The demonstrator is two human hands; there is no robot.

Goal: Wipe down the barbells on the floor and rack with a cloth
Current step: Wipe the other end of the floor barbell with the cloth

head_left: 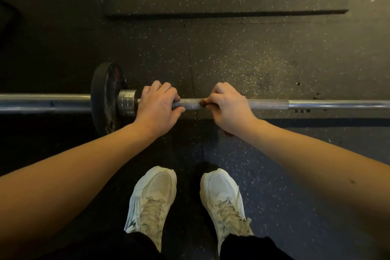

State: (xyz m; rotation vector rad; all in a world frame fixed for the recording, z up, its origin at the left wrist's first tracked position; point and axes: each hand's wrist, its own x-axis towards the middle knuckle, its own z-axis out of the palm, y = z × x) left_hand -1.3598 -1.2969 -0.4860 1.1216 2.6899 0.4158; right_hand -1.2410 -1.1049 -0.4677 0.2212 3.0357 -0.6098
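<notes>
Head view, looking straight down: the barbell (263, 104) lay on the speckled rubber floor (253, 59), running across in front of my shoes (154, 196) and parallel to the raised mat edge farther from me. A black plate (106, 97) sat on its left sleeve, with the steel collar (126, 102) just inside it.

My left hand (157, 107) was curled round the bar right beside the collar, fingers over the far side and thumb tucked under. My right hand (229, 107) was wrapped over the rough grey stretch of the bar a little further along. A scrap of brownish cloth (203, 102) was pinched under its thumb. Most of the cloth was hidden inside my fist, so I could not tell how much of it met the metal.

I judged the step to be wiping the knurled grip between my hands. To do it well, I thought the left hand should only steady the bar so it could not roll on the plate. The right hand would need the cloth wrapped fully round the shaft, not bunched on top. It should squeeze firmly and twist while sliding, so the underside got cleaned too. The rough section would likely drag at the fabric, so short overlapping strokes seemed wiser than one long pull. The shiny length toward the right looked unwiped, though I could not be sure.
</notes>
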